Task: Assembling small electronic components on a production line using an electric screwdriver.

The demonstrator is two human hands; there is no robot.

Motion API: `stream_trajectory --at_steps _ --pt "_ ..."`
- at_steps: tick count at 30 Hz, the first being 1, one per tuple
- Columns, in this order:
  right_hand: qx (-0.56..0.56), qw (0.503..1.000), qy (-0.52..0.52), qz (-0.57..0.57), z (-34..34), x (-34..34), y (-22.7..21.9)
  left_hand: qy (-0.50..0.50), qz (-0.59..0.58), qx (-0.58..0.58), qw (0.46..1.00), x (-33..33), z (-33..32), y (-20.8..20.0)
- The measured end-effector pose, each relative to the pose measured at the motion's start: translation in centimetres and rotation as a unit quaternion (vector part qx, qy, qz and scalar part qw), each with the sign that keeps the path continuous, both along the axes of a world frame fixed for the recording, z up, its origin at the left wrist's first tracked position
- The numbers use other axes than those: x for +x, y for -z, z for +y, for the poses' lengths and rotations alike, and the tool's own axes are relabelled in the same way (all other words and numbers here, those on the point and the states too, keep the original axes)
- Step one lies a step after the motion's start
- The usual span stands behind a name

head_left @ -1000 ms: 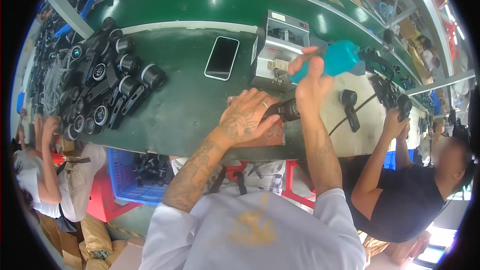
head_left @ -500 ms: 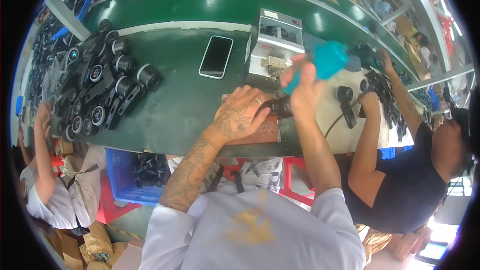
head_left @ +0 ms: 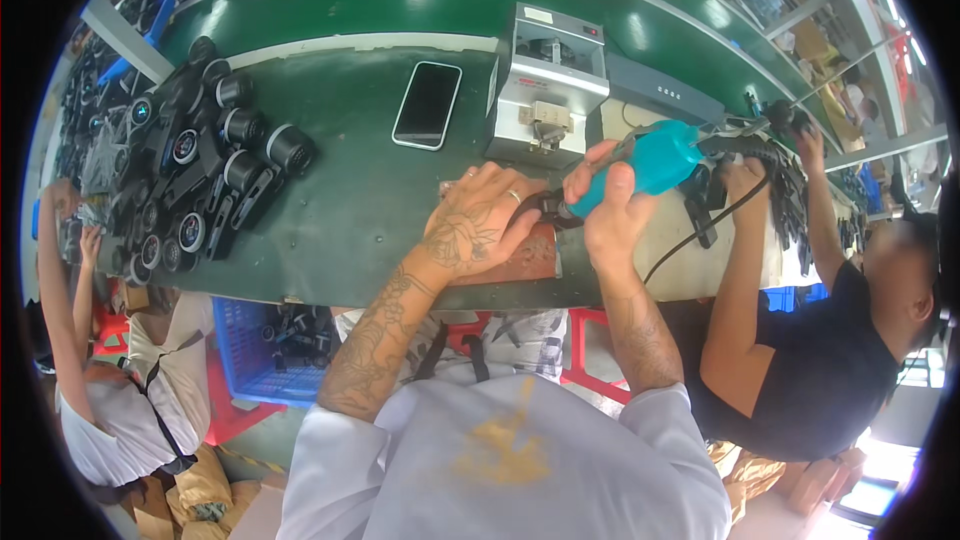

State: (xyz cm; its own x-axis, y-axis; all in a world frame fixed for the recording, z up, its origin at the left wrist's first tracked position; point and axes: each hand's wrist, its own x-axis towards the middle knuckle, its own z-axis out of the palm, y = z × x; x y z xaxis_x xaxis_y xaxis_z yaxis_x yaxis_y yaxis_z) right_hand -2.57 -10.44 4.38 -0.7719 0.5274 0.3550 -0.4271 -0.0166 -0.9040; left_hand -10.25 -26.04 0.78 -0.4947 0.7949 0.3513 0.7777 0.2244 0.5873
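Note:
My left hand (head_left: 478, 215), a ring on one finger, is closed on a black plastic part (head_left: 535, 206) over a reddish-brown pad (head_left: 528, 258). Most of that part is hidden under the fingers. In my right hand (head_left: 612, 208) is a teal electric screwdriver (head_left: 655, 158), tilted with its dark front end down against or just over the black part; contact there is hidden. A grey machine (head_left: 548, 90) with a sloped metal front stands just beyond both hands.
A phone (head_left: 428, 105) lies left of the machine. Black assemblies with round ends (head_left: 240, 130) are heaped at left. A dark cable (head_left: 700, 240) crosses the right side, near a co-worker in black (head_left: 800, 360). Another person (head_left: 130, 390) works at left. A blue crate (head_left: 250, 360) sits below the table edge.
My right hand has turned and lowered the screwdriver toward the black part, which has tipped under my left hand. The co-worker at right has lifted a dark item.

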Motion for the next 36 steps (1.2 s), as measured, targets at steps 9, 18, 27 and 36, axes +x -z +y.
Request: stream_trajectory --at_steps 9,18,27,36 --pt "0.052 0.998 0.012 -0.012 0.1 -0.3 0.7 -0.006 0.055 0.0 0.998 -0.1 0.6 -0.4" --pt "-0.057 0.995 0.073 -0.044 0.0 2.4 1.4 0.038 0.239 0.116 0.963 0.9 -0.3 0.9" --pt "-0.095 0.995 0.032 0.013 -2.1 11.4 0.2 -0.391 -0.06 0.317 0.862 -4.2 -15.2 -2.2" --pt "-0.05 0.99 0.096 -0.094 -1.9 14.9 0.6 -0.437 0.078 0.3 0.844 -16.6 -20.6 -2.4"
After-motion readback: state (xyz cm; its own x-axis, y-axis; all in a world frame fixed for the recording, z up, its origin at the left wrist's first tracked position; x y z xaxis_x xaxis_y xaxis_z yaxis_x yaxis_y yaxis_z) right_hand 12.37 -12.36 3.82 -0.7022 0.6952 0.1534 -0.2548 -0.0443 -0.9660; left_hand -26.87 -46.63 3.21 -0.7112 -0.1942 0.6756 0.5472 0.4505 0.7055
